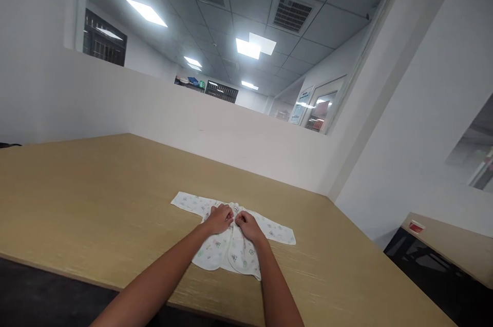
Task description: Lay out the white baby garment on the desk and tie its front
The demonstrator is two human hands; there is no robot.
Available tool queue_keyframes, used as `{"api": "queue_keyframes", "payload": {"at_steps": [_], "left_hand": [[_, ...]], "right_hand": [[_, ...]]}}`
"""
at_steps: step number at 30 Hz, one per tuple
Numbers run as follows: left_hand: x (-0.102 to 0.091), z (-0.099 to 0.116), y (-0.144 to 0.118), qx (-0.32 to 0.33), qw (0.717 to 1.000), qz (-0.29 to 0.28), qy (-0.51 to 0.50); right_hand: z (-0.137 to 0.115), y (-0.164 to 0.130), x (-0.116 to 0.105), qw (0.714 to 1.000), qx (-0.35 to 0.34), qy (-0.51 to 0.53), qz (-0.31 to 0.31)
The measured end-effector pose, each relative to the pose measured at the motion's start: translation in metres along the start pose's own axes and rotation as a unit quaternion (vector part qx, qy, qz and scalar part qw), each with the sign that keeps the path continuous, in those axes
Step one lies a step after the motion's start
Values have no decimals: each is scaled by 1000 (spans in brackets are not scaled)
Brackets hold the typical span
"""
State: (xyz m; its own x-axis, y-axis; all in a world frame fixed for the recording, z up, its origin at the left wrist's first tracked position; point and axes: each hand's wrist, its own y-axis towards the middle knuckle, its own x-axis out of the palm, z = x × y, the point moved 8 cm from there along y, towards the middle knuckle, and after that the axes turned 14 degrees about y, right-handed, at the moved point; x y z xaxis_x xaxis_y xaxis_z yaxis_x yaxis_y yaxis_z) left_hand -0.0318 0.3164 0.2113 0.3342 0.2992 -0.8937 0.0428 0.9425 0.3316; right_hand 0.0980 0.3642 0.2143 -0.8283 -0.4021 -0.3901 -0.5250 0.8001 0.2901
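A small white baby shirt (210, 256) with a scattered print lies face up on the wooden table (127, 198), its long sleeves spread to both sides. Its front opening runs down the middle, and the lower front edges are rounded. At the upper part of that opening, my left hand (221, 219) pinches the left front edge. Just beside it my right hand (247, 224) is closed on the right front edge. The fingertips of both hands almost meet below the collar. Whether a small fastener sits between the fingers is hidden.
A white half wall (231, 134) with a window above borders the table's far side. To the right stands a lower table (454, 247) with a red and white container (416, 226) on it. The table's near edge runs beneath my forearms.
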Motion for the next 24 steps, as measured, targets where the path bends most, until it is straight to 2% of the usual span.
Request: {"api": "queue_keyframes", "payload": {"at_steps": [15, 20, 24], "left_hand": [[-9, 2, 1, -20, 1000, 9, -4], [-9, -3, 1, -31, 999, 8, 20], [-9, -6, 0, -35, 998, 10, 55]], "right_hand": [[10, 7, -7, 1000, 2, 2, 5], [17, 15, -5, 999, 9, -22, 48], [15, 13, -13, 995, -18, -44, 89]]}}
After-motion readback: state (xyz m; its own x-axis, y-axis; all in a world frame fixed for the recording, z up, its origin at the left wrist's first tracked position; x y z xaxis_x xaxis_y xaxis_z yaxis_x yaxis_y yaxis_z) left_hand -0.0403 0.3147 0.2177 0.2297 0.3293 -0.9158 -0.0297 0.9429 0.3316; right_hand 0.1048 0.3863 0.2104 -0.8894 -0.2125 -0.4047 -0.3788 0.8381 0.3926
